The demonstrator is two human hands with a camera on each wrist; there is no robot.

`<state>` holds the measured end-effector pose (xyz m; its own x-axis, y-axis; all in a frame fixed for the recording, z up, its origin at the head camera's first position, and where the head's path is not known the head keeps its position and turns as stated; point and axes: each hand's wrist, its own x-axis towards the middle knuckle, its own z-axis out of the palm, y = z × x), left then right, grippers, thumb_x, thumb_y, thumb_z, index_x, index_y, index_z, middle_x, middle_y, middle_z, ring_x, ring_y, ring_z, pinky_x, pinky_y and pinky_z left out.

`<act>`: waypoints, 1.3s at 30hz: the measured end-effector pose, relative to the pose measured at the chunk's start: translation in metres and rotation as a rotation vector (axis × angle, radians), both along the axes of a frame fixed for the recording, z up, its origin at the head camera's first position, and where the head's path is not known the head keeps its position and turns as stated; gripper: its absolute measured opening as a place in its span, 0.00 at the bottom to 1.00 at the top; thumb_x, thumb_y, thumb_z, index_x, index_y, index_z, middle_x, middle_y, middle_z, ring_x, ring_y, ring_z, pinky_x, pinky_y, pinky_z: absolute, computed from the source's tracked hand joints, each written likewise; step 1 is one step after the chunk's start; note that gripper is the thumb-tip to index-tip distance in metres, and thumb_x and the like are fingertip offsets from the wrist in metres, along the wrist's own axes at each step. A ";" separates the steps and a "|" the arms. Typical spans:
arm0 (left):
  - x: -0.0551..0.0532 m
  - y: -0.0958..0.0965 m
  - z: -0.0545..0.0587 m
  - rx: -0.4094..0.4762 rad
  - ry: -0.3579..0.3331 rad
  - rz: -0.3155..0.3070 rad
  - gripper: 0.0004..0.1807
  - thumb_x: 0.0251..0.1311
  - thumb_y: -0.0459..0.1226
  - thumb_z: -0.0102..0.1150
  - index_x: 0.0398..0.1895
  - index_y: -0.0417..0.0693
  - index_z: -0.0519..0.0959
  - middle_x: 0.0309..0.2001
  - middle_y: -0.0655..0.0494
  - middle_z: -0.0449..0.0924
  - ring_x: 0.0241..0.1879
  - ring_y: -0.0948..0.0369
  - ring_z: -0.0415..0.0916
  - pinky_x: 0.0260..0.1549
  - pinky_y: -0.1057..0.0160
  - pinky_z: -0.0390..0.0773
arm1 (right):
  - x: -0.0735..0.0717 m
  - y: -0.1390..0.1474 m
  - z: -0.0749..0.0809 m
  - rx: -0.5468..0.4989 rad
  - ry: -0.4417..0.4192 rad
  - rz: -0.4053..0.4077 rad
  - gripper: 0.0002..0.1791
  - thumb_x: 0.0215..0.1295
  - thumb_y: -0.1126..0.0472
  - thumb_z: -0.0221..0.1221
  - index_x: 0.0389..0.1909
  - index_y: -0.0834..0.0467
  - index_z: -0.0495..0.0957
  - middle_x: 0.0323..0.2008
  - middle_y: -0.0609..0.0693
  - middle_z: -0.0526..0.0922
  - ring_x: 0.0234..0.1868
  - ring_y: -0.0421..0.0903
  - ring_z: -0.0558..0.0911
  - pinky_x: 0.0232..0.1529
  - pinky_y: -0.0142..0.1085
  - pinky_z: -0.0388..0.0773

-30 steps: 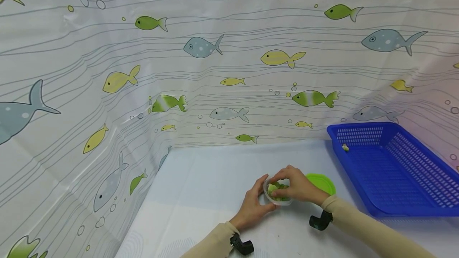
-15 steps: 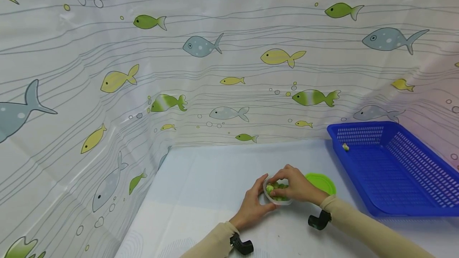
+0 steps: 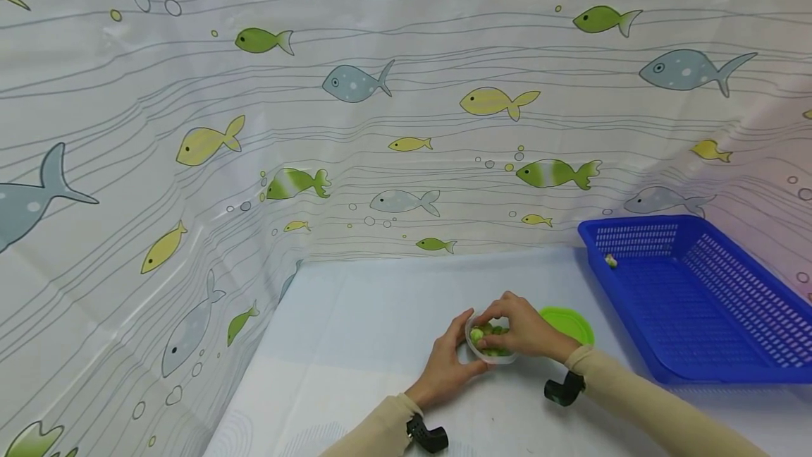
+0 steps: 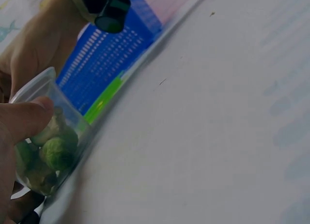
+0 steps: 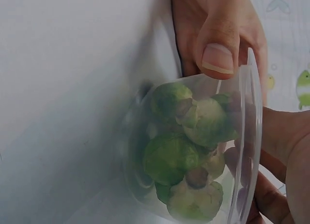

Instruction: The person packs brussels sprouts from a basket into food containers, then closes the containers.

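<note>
A clear round plastic tub [image 3: 504,359] stands on the white table and holds several Brussels sprouts [image 5: 172,158]. My left hand [image 3: 444,369] grips the tub from the left, its thumb [image 4: 36,115] pressed against the wall. From the right, my right hand [image 3: 523,326] reaches over the rim with its fingers down inside. Its thumb and fingers are curled around a Brussels sprout [image 3: 477,336] near the tub's left side. In the right wrist view the fingertips show only blurred through the plastic.
A green lid [image 3: 571,323] lies just behind the right wrist. At the right stands a blue plastic basket [image 3: 685,309] with a small pale green piece [image 3: 611,261] by its left wall. A fish-patterned curtain [image 3: 380,161] borders the table at the back and left.
The sprout at the right hand's fingertips has turned from its pale side to a greener side. Both hands and the tub have stayed nearly in place.
</note>
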<state>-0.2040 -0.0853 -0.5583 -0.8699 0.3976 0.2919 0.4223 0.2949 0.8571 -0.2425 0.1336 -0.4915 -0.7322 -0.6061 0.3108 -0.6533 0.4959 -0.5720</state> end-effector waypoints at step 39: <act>0.001 0.001 0.003 -0.013 0.012 0.023 0.53 0.59 0.39 0.79 0.83 0.42 0.57 0.77 0.43 0.70 0.72 0.49 0.75 0.72 0.57 0.75 | -0.079 0.221 0.065 0.129 -0.117 -0.535 0.36 0.70 0.42 0.68 0.66 0.66 0.80 0.61 0.69 0.84 0.61 0.71 0.80 0.56 0.66 0.79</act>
